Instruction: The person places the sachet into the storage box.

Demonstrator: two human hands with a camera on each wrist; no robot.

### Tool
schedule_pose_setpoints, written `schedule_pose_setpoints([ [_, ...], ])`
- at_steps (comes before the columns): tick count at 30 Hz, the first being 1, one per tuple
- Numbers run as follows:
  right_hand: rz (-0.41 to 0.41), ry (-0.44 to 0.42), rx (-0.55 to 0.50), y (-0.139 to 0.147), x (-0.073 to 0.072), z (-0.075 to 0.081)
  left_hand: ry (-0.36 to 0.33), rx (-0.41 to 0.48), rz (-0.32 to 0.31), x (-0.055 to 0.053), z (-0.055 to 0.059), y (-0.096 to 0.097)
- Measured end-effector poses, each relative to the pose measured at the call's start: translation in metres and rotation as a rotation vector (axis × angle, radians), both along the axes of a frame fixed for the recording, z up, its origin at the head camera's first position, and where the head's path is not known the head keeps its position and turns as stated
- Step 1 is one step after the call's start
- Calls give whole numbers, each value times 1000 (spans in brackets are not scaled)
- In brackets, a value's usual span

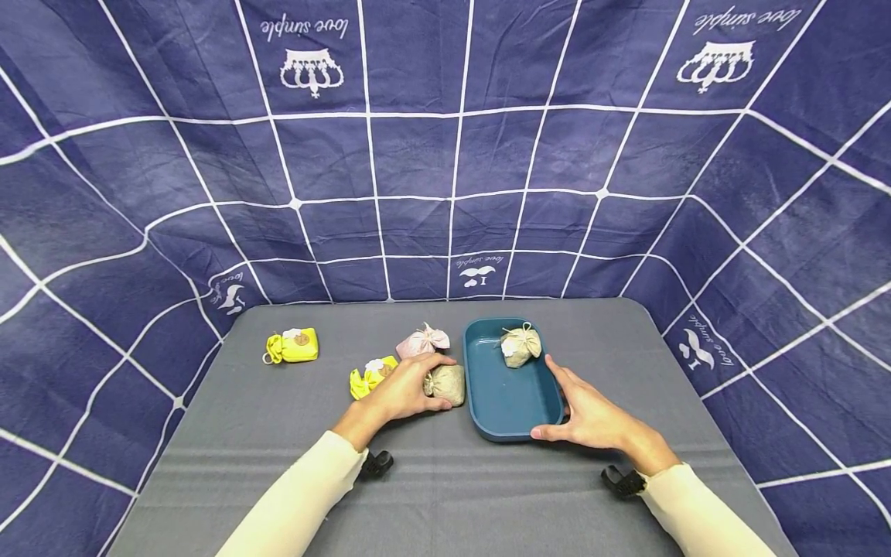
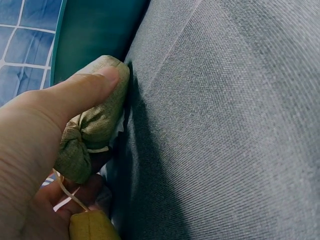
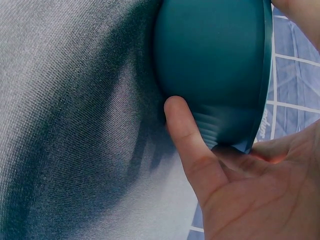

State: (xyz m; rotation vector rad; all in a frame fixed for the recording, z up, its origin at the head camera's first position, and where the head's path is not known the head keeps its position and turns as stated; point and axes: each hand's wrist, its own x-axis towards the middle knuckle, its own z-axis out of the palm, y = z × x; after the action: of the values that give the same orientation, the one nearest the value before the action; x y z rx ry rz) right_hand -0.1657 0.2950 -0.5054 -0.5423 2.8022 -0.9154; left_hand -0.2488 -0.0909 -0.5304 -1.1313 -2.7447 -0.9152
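Observation:
My left hand (image 1: pixel 407 387) holds a beige drawstring sachet (image 1: pixel 448 384) just left of a blue tray (image 1: pixel 511 429). In the left wrist view the thumb lies along the sachet (image 2: pixel 102 112), and the other fingers are partly hidden behind it. My right hand (image 1: pixel 592 414) grips the tray at its near right corner. In the right wrist view the thumb presses low on the tray's outer wall (image 3: pixel 215 55), with the fingers on the corner's far side. Another beige sachet (image 1: pixel 520 346) lies inside the tray at its far end.
A pink sachet (image 1: pixel 420 340) lies just beyond my left hand, and a yellow sachet (image 1: pixel 371 377) is partly covered by that hand. A second yellow sachet (image 1: pixel 299 346) lies farther left on the grey table (image 1: pixel 431 495). Blue checked cloth (image 1: pixel 418 155) hangs around the back and sides.

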Motion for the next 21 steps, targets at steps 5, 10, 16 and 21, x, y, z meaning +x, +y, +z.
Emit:
schedule_pose_setpoints([
  [5,0,7,12,0,0,0,2,16,-1,0,0,1],
  [10,5,1,11,0,0,1,3,37,-6,0,0,1],
  [16,14,5,5,0,-1,2,1,53,-5,0,-1,0],
  [21,10,-1,6,0,-1,2,22,62,1,-1,0,-1],
])
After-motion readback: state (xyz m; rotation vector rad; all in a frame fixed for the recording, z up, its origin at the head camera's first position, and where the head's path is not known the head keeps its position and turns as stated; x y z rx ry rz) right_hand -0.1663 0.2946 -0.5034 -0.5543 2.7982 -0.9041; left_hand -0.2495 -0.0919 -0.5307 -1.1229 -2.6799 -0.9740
